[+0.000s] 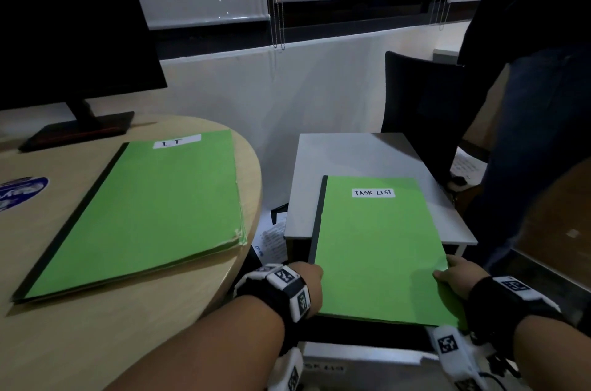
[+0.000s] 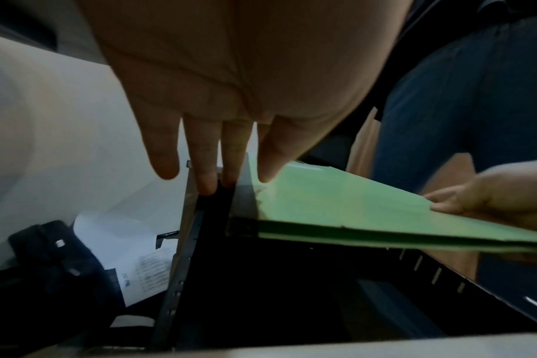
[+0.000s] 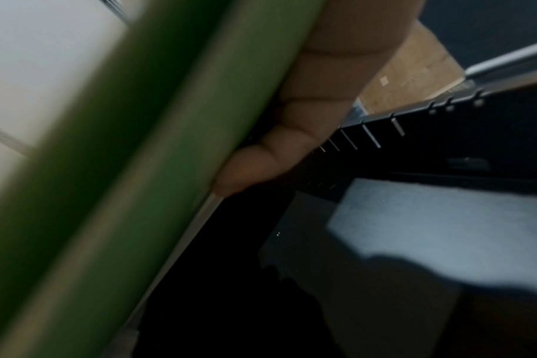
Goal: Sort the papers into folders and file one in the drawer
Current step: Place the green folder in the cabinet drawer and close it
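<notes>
Holding the TASK LIST folder (image 1: 380, 250) above the open drawer (image 2: 261, 278), the right hand (image 1: 455, 277) pinches its near corner; the left hand (image 1: 308, 282) beside its spine has straight, spread fingers (image 2: 166, 155). Left of the drawer, the I.T folder (image 1: 153, 208) lies on the table (image 1: 80, 342).

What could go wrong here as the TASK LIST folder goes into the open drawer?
1. Only the right hand pinches the TASK LIST folder, near one corner; the left hand is open with straight fingers, so the folder could sag or slip.
2. The folder's far end lies over the cabinet top, not in the drawer, so it may catch there when lowered.
3. The left fingers point at the drawer's side rail and could get pinched.
</notes>
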Available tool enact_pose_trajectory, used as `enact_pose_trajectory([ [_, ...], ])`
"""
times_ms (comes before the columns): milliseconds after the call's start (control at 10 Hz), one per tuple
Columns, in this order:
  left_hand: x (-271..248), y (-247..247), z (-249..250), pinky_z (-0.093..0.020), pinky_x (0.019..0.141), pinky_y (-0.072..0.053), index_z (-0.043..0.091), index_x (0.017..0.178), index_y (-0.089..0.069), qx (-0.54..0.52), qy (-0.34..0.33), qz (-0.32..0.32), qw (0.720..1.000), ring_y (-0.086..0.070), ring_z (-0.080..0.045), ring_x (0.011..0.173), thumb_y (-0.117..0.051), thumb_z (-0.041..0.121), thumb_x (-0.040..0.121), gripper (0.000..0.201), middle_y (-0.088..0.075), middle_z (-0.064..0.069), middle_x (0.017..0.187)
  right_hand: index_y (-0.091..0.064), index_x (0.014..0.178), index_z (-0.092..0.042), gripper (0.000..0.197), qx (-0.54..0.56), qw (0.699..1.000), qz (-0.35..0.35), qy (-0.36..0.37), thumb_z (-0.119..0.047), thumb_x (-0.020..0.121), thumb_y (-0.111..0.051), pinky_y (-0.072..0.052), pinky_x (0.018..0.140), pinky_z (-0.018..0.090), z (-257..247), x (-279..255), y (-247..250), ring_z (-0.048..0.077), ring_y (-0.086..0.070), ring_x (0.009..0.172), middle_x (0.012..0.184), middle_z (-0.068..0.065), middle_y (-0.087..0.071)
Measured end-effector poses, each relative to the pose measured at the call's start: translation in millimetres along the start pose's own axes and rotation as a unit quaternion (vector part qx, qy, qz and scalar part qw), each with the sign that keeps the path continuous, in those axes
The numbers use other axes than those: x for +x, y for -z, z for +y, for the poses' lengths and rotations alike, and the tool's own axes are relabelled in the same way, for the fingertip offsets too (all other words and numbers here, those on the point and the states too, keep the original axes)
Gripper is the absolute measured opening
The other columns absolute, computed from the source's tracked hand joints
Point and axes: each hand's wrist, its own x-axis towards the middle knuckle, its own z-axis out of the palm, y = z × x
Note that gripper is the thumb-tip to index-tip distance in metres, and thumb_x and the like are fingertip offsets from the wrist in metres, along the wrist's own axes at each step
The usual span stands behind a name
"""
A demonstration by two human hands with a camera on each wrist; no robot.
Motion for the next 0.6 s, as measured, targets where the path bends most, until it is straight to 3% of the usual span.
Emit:
enact_pose_trajectory([
  [100, 3, 1, -9, -0.021, 0.081, -0.029, 0.011, 0.124, -0.051, -0.078, 0.016, 0.033, 0.996, -0.053, -0.025, 0.113, -0.044, 0.007, 0.095, 0.030, -0.053, -0.014, 0.123, -0.056, 0.124, 0.004, 0.035, -0.002, 1.000, 0.019, 0.005, -0.003, 0.089, -0.059, -0.041, 0.090, 0.030, 1, -3, -2, 0.033, -0.056, 0.114, 0.127, 0.021, -0.058],
  [200, 1, -16, -20, -0.030, 0.089, -0.041, 0.027, 0.112, -0.040, -0.117, 0.035, 0.040, 0.992, -0.047, -0.017, 0.093, -0.051, 0.008, 0.090, 0.031, -0.048, -0.002, 0.106, -0.057, 0.123, 0.004, 0.034, -0.006, 1.000, 0.027, -0.007, -0.007, 0.091, -0.058, -0.042, 0.093, 0.034, 2, -9, -7, 0.034, -0.056, 0.114, 0.127, 0.020, -0.058],
  [300, -1, -43, -20, -0.028, 0.076, -0.038, 0.021, 0.130, -0.040, -0.105, 0.073, 0.059, 0.990, -0.043, -0.019, 0.087, -0.066, 0.014, 0.083, 0.054, -0.049, -0.002, 0.103, -0.053, 0.126, 0.004, 0.036, -0.023, 0.999, 0.023, -0.011, -0.011, 0.093, -0.055, -0.041, 0.092, 0.032, 5, -13, -15, 0.035, -0.053, 0.116, 0.130, 0.021, -0.054],
  [400, -2, -55, -23, -0.027, 0.075, -0.037, 0.011, 0.129, -0.050, -0.090, 0.101, 0.040, 0.990, -0.044, -0.017, 0.088, -0.064, 0.023, 0.085, 0.049, -0.059, -0.006, 0.117, -0.052, 0.127, 0.003, 0.037, -0.036, 0.999, 0.025, -0.011, -0.013, 0.094, -0.054, -0.041, 0.090, 0.031, 8, -16, -18, 0.034, -0.053, 0.116, 0.131, 0.021, -0.054],
  [500, -5, -56, -25, -0.026, 0.077, -0.035, 0.011, 0.128, -0.053, -0.058, 0.110, 0.022, 0.992, -0.057, -0.021, 0.103, -0.066, 0.031, 0.084, 0.050, -0.059, -0.009, 0.126, -0.052, 0.127, 0.003, 0.036, -0.039, 0.999, 0.016, -0.020, -0.012, 0.094, -0.053, -0.041, 0.092, 0.030, 8, -22, -14, 0.033, -0.053, 0.117, 0.131, 0.019, -0.054],
  [600, -12, -59, -23, -0.025, 0.077, -0.035, 0.011, 0.127, -0.055, -0.019, 0.097, -0.014, 0.995, -0.056, -0.024, 0.115, -0.066, 0.035, 0.084, 0.051, -0.059, -0.008, 0.126, -0.054, 0.124, 0.003, 0.033, -0.035, 0.999, 0.005, -0.024, -0.012, 0.095, -0.052, -0.041, 0.091, 0.029, 9, -30, -8, 0.032, -0.054, 0.117, 0.129, 0.019, -0.056],
])
